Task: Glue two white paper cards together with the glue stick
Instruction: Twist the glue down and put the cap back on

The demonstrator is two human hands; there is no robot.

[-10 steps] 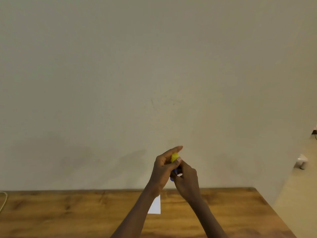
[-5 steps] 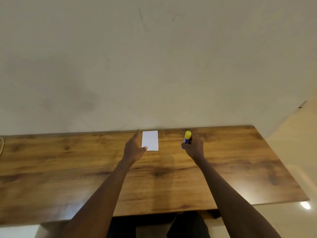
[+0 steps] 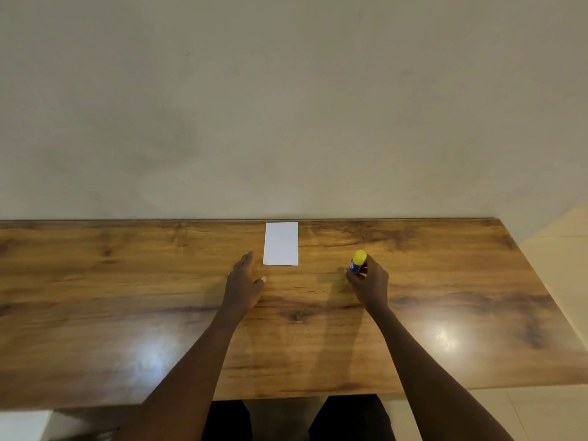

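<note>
Right hand (image 3: 370,283) grips capped glue stick (image 3: 358,261), upright. Left hand (image 3: 243,281) relaxed, empty, nearer card (image 3: 281,243), which lies up-right of it, long axis running away.

Plain indoor room, either a home or an office; which of the two cannot be told; a long desk (image 3: 127,297) with a glossy brown wood-grain top stands with its far edge against a plain, matte beige wall (image 3: 286,106); two soft patches of light glare (image 3: 445,338) lie on the near part of the top; past the desk's right end and its near edge, a pale cream tiled floor (image 3: 560,237) with faint joint lines.
</note>
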